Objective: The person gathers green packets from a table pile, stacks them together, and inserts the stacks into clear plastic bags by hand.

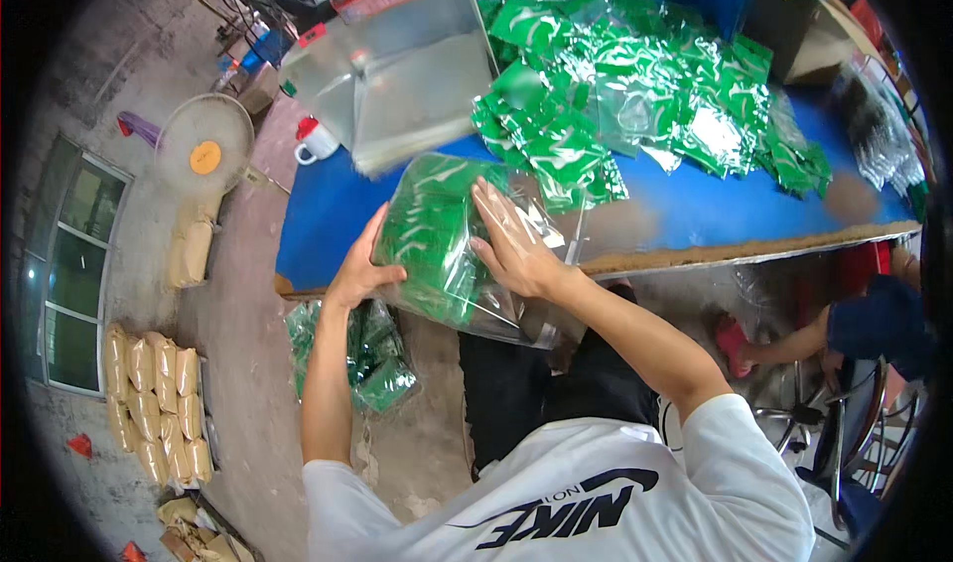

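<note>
A clear plastic bag (437, 234) packed with green packets is held at the near edge of the blue table, above my lap. My left hand (359, 266) grips its left side, with the thumb in front and the fingers partly hidden behind. Flat across the bag's right part lies my right hand (518, 246), its fingers stretched out over the loose clear plastic. Beyond the bag, a large heap of loose green packets (596, 85) covers much of the tabletop.
Stacked clear plastic bags (412, 95) lie at the back left, beside a white mug (316, 141) with a red top. More filled bags (382, 373) rest on the floor. A cardboard box (809, 31) stands at the far right. Another person's leg (789, 344) shows under the table.
</note>
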`<state>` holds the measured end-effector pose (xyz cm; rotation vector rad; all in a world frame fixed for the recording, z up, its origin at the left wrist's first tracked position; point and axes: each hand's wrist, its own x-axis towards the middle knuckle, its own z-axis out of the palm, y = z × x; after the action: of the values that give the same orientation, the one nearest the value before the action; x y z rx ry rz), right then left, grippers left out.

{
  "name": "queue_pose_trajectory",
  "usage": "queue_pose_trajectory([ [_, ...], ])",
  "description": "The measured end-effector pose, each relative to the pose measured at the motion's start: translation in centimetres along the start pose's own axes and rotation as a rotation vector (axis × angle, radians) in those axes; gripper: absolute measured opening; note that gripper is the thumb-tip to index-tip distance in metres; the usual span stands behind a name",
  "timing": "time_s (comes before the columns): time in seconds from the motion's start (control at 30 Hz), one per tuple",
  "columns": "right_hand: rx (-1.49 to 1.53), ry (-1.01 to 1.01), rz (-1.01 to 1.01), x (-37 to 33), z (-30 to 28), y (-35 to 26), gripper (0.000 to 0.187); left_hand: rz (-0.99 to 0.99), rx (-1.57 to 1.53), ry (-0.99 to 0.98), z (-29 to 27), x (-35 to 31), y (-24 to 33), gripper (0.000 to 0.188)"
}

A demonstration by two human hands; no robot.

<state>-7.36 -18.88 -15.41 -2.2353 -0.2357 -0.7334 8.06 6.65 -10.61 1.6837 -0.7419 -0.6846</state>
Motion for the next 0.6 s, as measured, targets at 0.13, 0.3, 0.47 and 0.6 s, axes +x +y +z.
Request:
queue_pose_trajectory([
  [0.13, 0.009, -0.19, -0.039, -2.0, -1.3, -1.0, 0.07, 0.037, 0.251, -0.027, -0.8, 0.9, 0.0, 0.121],
  [0.3, 0.053, -0.243, -0.013, -1.7, -0.2, -2.5, 0.072, -0.028, 0.295, -0.023, -0.1, 3.0, 3.7, 0.103],
  [0.47, -0.062, -0.355, -0.1, -3.7, 0.2, -2.3, 0.067, 0.305, 1.108, 0.085, 2.7, 3.9, 1.9, 0.076],
  [0.6, -0.063, -0.355, -0.089, -2.7, 0.6, -3.4, 0.068, 0.418, 1.356, 0.04, 2.8, 4.8, 2.2, 0.076],
])
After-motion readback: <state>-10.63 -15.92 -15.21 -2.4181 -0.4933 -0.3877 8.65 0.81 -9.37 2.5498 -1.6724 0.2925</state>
